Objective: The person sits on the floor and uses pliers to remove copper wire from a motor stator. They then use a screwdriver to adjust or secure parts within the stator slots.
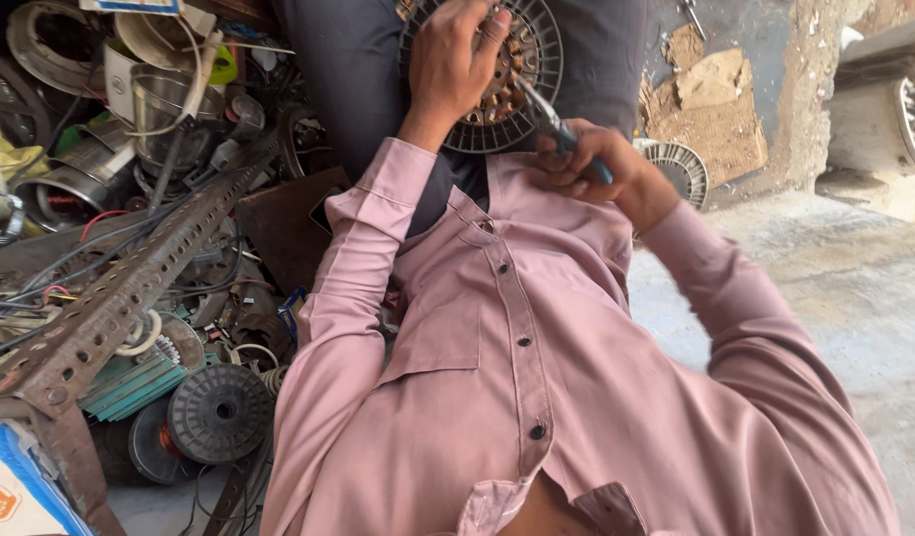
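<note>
1. My left hand (456, 62) grips the stator (497, 69) on my lap, steadying it.
2. My right hand (591, 171) is closed round pliers (549, 121), jaws angled into the windings for reach.

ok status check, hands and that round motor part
Left hand gripping the round motor part on the lap. Right hand holding pliers, tips at its windings. Nothing blocking.

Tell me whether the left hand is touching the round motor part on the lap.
Touching. The head view shows the left hand laid on the round motor part, its fingers on the wound core.
</note>
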